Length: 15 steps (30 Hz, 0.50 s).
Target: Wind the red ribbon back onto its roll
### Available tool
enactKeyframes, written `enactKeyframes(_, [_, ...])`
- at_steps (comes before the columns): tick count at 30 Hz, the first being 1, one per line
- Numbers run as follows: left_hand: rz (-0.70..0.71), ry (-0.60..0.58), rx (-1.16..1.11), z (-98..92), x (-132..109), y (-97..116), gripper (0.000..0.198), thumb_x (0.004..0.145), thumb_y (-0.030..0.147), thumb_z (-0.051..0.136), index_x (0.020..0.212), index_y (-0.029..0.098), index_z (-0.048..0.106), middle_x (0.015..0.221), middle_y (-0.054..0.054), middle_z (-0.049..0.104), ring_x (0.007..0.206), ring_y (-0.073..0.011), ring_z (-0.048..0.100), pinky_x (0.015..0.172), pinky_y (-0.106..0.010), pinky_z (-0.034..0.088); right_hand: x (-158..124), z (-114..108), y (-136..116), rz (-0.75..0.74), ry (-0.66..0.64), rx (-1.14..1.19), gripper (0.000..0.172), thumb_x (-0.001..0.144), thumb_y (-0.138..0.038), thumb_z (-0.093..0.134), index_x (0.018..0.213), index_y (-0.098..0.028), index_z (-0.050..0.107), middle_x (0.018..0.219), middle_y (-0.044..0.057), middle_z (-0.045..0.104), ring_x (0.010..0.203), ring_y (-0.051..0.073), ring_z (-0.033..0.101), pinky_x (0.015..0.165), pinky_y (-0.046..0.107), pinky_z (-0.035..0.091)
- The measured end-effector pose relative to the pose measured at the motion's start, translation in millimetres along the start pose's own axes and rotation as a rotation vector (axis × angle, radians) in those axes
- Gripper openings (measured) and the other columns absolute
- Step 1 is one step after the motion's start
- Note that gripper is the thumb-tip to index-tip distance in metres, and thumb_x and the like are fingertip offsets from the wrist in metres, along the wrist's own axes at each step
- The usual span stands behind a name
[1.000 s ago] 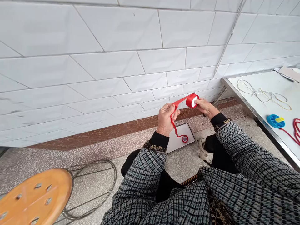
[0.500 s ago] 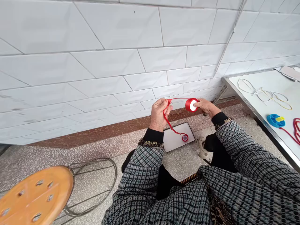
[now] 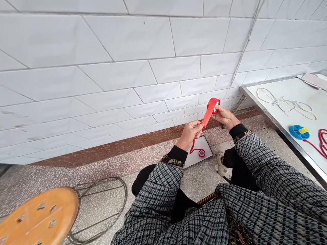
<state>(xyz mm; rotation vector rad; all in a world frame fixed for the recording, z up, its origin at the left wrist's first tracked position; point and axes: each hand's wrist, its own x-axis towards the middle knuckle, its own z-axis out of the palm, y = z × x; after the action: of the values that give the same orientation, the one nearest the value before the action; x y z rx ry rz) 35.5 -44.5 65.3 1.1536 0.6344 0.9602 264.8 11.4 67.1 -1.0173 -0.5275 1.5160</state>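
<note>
My right hand (image 3: 224, 116) grips a roll of red ribbon (image 3: 213, 102), fingers at its white core. A short flat length of the ribbon runs down from the roll to my left hand (image 3: 190, 133), which pinches it between thumb and fingers. Below my left hand the red strip hangs on, narrow and twisted, to a small red roll (image 3: 201, 153). That small roll lies on a white board or shallow box (image 3: 207, 149) with a dark edge, low down in front of me.
To the right stands a metal-edged white table (image 3: 288, 126) with pale looped cords (image 3: 286, 102), a blue round holder with a yellow part (image 3: 298, 132), and red cord (image 3: 322, 139). An orange stool (image 3: 43, 217) with a wire frame is at lower left. A tiled wall (image 3: 122, 75) rises ahead.
My left hand has moved right and slightly down, close to the roll. The stretch of ribbon between my hands is shorter and now slopes with its flat side showing; the roll has turned and risen.
</note>
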Motion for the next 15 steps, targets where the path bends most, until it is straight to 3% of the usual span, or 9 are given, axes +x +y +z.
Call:
enactKeyframes(4, [0.026, 0.066, 0.028, 0.7, 5, -6, 0.052, 0.073, 0.063, 0.092, 0.069, 0.019, 0.064, 0.042, 0.005, 0.045, 0.041, -0.008, 0.037, 0.05, -0.027, 0.025, -4, 4, -2, 0.015, -0.082, 0.075, 0.033, 0.076, -0.007, 0.074, 0.099, -0.026, 0.059, 0.084, -0.002, 0.077, 0.076, 0.016, 0.068, 0.07, 0.025, 0.059])
enactKeyframes(10, [0.03, 0.025, 0.061, 6.7, 8, -20, 0.048, 0.08, 0.062, 0.086, 0.081, 0.018, 0.067, 0.047, 0.008, 0.047, 0.04, -0.0059, 0.036, 0.05, -0.025, 0.025, -5, 8, 1, 0.071, -0.168, 0.117, 0.022, 0.087, -0.011, 0.073, 0.095, -0.025, 0.058, 0.077, -0.001, 0.076, 0.067, 0.017, 0.069, 0.067, 0.027, 0.062])
enactKeyframes(13, [0.058, 0.051, 0.072, 11.3, 11, -29, 0.054, 0.086, 0.056, 0.082, 0.118, 0.015, 0.072, 0.049, 0.011, 0.048, 0.039, -0.0067, 0.037, 0.049, -0.024, 0.027, -7, 14, 7, 0.111, -0.189, 0.141, 0.02, 0.09, -0.013, 0.072, 0.093, -0.025, 0.056, 0.072, -0.002, 0.074, 0.064, 0.017, 0.07, 0.066, 0.028, 0.064])
enactKeyframes(15, [0.066, 0.052, 0.115, 11.7, 14, -32, 0.074, 0.091, 0.051, 0.077, 0.152, 0.014, 0.06, 0.049, 0.012, 0.05, 0.039, -0.0086, 0.041, 0.049, -0.024, 0.03, -10, 19, 10, 0.145, -0.183, 0.163, 0.017, 0.092, -0.012, 0.068, 0.093, -0.025, 0.056, 0.072, -0.002, 0.073, 0.064, 0.017, 0.07, 0.065, 0.028, 0.064])
